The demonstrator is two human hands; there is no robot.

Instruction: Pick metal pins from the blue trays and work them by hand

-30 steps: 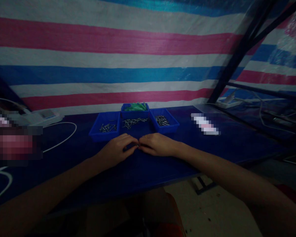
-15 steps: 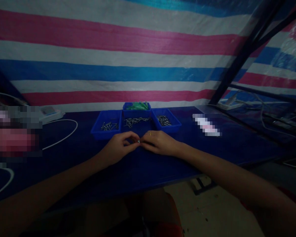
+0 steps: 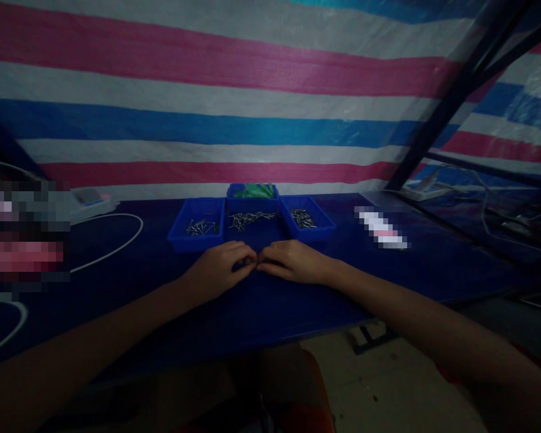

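My left hand [image 3: 220, 267] pinches a thin metal pin [image 3: 251, 263], dark and slender, between thumb and fingers. Fingertips of my right hand [image 3: 293, 260], also in a pinch, meet its right end; a ring shows on that hand. What exactly the right fingertips grip there is too small to make out. Both hands are held low over the blue tabletop [image 3: 252, 313]. Just beyond them lies a loose pile of thin metal pins [image 3: 247, 220]. It sits between a left blue bin [image 3: 193, 242] and a right blue bin [image 3: 321, 225], both holding similar small metal pieces.
Behind the pile stands a third blue bin [image 3: 252, 196] with green plastic [image 3: 258, 190] in it. A white cable [image 3: 135, 236] loops across the left side, near a pale device [image 3: 92, 204]. A blurred-out white item [image 3: 381, 228] lies at right. A striped sheet [image 3: 216, 126] hangs behind.
The shiny bit between my fingertips now shows as a thin pin lying sideways in the left pinch. Both hands stay nearly in place; the view has shifted slightly.
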